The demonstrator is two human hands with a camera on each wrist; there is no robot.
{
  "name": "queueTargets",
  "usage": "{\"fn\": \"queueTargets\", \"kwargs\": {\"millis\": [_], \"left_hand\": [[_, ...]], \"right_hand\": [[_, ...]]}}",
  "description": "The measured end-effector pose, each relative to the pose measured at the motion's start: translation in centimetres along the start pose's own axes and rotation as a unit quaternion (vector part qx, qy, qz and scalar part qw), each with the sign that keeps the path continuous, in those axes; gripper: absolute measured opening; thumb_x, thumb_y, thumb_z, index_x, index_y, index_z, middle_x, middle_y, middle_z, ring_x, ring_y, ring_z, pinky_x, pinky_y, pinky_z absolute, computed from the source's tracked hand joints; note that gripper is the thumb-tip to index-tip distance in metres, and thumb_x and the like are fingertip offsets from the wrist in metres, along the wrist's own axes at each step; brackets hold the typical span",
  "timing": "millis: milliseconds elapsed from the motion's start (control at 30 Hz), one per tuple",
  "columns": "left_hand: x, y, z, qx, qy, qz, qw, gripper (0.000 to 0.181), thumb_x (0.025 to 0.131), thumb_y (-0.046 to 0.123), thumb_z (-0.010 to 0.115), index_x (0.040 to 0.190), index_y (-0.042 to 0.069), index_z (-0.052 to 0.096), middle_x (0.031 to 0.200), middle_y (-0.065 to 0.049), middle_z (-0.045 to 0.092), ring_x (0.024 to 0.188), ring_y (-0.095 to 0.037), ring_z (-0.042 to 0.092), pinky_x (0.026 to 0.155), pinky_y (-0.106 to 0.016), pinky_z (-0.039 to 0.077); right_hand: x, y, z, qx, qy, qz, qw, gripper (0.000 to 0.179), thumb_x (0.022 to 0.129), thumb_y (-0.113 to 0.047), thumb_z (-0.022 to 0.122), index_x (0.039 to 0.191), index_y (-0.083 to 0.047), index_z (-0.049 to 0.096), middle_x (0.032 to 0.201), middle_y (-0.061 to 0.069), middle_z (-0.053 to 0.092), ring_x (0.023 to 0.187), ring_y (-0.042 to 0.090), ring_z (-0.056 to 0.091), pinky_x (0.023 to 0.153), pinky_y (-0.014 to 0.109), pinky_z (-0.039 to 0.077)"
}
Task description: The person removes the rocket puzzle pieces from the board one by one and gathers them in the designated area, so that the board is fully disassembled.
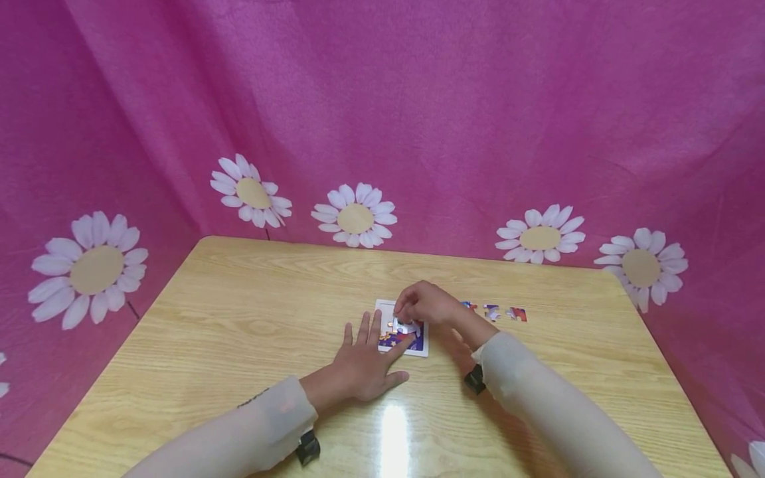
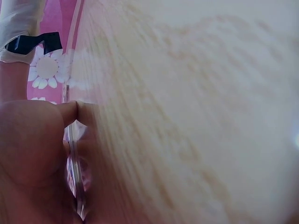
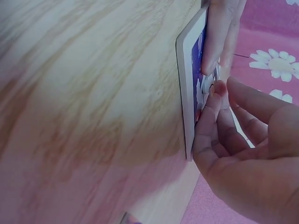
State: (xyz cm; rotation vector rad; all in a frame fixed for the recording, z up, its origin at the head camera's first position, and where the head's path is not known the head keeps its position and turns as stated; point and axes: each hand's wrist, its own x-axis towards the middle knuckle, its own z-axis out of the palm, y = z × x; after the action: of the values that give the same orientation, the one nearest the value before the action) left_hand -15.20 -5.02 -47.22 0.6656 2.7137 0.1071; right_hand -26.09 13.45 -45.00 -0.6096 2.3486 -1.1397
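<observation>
A small jigsaw puzzle in a white-rimmed tray lies on the table, with a purple and red picture partly filled in. Straight, spread fingers of my left hand rest on its left and near side. Over the tray's upper right, my right hand bends its fingers and pinches a puzzle piece between thumb and fingertips, close to the picture. Those fingers hide most of the piece. The left wrist view shows my left palm low beside the tabletop, with the tray mostly hidden behind it.
Several loose puzzle pieces lie right of the tray, among them a red and purple one and a pale one. The wooden table reaches back to a pink curtain with white flowers. A dark wrist camera sits under my right sleeve.
</observation>
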Motion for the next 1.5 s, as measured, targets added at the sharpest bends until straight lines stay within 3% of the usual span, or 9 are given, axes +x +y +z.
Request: {"fn": "queueTargets", "kwargs": {"millis": [367, 1000, 1500], "left_hand": [[0.02, -0.04, -0.15, -0.003, -0.001, 0.001, 1.0000, 0.067, 0.103, 0.069, 0.034, 0.163, 0.049, 0.013, 0.170, -0.026, -0.009, 0.156, -0.046, -0.010, 0.121, -0.070, 0.007], [0.19, -0.11, 0.19, -0.003, -0.004, 0.001, 1.0000, 0.067, 0.103, 0.070, 0.033, 0.163, 0.050, 0.011, 0.170, -0.026, -0.009, 0.156, -0.046, -0.011, 0.121, -0.070, 0.007], [-0.04, 0.00, 0.07, -0.005, -0.001, 0.002, 1.0000, 0.067, 0.103, 0.069, 0.032, 0.163, 0.048, 0.012, 0.169, -0.027, -0.010, 0.156, -0.046, -0.011, 0.121, -0.070, 0.006]], "right_hand": [[0.20, 0.18, -0.09, 0.048, -0.024, -0.005, 0.9986, 0.013, 0.089, 0.012, 0.065, 0.101, 0.010, 0.068, 0.083, 0.011, 0.071, 0.066, 0.013, 0.055, 0.060, 0.025, 0.046], [0.09, 0.43, -0.18, 0.038, -0.017, 0.007, 0.9991, 0.011, 0.091, 0.010, 0.066, 0.100, 0.007, 0.073, 0.086, 0.010, 0.075, 0.076, 0.010, 0.063, 0.071, 0.027, 0.052], [0.01, 0.14, 0.22, 0.022, 0.007, 0.019, 0.9996, 0.011, 0.092, 0.010, 0.065, 0.098, 0.006, 0.073, 0.082, 0.009, 0.073, 0.069, 0.011, 0.059, 0.064, 0.026, 0.050]]}}
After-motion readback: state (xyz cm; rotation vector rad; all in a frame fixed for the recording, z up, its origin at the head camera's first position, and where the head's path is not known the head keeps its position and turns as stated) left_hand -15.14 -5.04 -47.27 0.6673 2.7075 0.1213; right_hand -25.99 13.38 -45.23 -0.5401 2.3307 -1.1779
